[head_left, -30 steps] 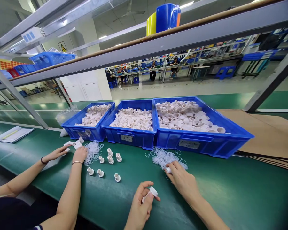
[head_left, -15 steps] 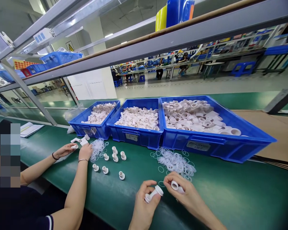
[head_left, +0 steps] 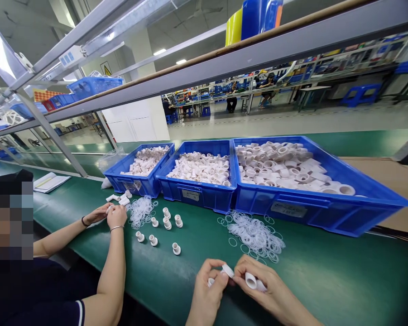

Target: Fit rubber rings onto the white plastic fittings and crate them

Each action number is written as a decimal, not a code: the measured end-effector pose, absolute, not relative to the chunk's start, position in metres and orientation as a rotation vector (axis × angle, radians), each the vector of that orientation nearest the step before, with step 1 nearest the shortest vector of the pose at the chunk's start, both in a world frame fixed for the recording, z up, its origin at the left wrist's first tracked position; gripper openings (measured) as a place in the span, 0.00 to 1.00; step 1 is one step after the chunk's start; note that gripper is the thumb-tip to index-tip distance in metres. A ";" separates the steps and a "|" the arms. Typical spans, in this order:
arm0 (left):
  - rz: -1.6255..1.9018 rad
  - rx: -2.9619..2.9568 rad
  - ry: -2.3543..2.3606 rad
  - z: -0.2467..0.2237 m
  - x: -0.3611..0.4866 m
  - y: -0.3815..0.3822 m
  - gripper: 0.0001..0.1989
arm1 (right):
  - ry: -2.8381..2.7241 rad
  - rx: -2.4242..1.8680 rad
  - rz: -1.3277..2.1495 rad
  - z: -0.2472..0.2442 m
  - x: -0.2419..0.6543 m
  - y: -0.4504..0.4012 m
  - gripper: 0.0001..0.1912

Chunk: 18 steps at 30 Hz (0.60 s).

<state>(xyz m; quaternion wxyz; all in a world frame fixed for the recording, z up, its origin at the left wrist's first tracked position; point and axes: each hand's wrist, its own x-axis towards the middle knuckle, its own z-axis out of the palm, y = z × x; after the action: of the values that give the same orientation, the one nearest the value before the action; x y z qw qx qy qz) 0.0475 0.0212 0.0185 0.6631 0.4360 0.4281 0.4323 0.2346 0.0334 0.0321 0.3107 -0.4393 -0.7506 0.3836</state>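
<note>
My left hand (head_left: 207,290) is closed around a white flanged pipe fitting (head_left: 228,270), with the wide flange pointing up and right. My right hand (head_left: 263,285) keeps a short white plastic pipe fitting (head_left: 251,280) in its curled fingers. Its thumb and fingertips meet the flange's edge; whether they pinch a clear ring there I cannot make out. Just beyond my hands lies a heap of thin translucent rings (head_left: 256,235). Several white flanged fittings (head_left: 176,248) stand upright on the green table (head_left: 156,280) to the left.
Three blue bins (head_left: 288,210) of white fittings line the table's back. At left, a co-worker's hands (head_left: 115,216) handle a white piece beside a second ring pile (head_left: 141,211). A metal shelf rail (head_left: 197,68) crosses above. Cardboard (head_left: 376,174) lies at right.
My hands have come together, and my right fingertips now touch the flange of the fitting in my left hand. The co-worker's hands have also drawn together. The view has shifted slightly.
</note>
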 end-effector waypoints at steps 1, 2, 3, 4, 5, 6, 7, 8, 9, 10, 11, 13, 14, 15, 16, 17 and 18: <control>0.949 0.915 0.933 0.018 0.048 0.022 0.25 | -1.965 -1.163 1.022 0.032 0.234 0.034 0.16; 0.926 0.869 0.909 0.017 0.049 0.022 0.26 | -1.937 -1.166 1.038 0.031 0.233 0.035 0.17; 0.911 0.844 0.891 0.016 0.049 0.022 0.27 | -1.903 -1.173 1.061 0.032 0.232 0.036 0.17; 0.906 0.832 0.874 0.015 0.049 0.021 0.27 | -1.868 -1.185 1.087 0.033 0.230 0.036 0.17; 0.904 0.825 0.854 0.015 0.048 0.021 0.26 | -1.837 -1.199 1.115 0.035 0.229 0.036 0.16; 0.902 0.819 0.832 0.014 0.048 0.021 0.25 | -1.816 -1.209 1.140 0.037 0.227 0.036 0.15; 0.898 0.814 0.811 0.013 0.047 0.020 0.24 | -1.808 -1.212 1.160 0.039 0.226 0.035 0.14; 0.892 0.807 0.789 0.012 0.047 0.020 0.23 | -1.811 -1.209 1.175 0.041 0.225 0.035 0.14; 0.883 0.799 0.771 0.012 0.047 0.020 0.23 | -1.821 -1.202 1.185 0.044 0.224 0.035 0.15; 0.876 0.788 0.760 0.011 0.047 0.020 0.23 | -1.831 -1.198 1.185 0.045 0.224 0.034 0.15; 0.875 0.784 0.756 0.010 0.048 0.020 0.23 | -1.836 -1.200 1.178 0.046 0.225 0.034 0.16; 0.894 0.802 0.766 0.009 0.050 0.020 0.24 | -1.832 -1.216 1.152 0.046 0.227 0.034 0.16; 0.912 0.819 0.777 0.009 0.050 0.019 0.24 | -1.827 -1.223 1.141 0.046 0.228 0.034 0.17; 0.928 0.837 0.787 0.009 0.051 0.019 0.23 | -1.820 -1.227 1.139 0.045 0.229 0.034 0.17; 0.939 0.845 0.787 0.010 0.051 0.019 0.23 | -1.812 -1.228 1.148 0.044 0.230 0.034 0.18; 0.943 0.834 0.775 0.011 0.051 0.018 0.22 | -1.805 -1.225 1.165 0.043 0.231 0.034 0.18; 0.941 0.802 0.753 0.012 0.050 0.018 0.21 | -1.801 -1.219 1.182 0.043 0.232 0.034 0.19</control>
<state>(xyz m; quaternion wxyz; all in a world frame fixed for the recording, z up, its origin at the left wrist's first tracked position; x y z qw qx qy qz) 0.0501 0.0183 0.0121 0.7494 0.3668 0.3445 0.4303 0.2316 0.0339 0.0427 0.3270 -0.4652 -0.6876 0.4514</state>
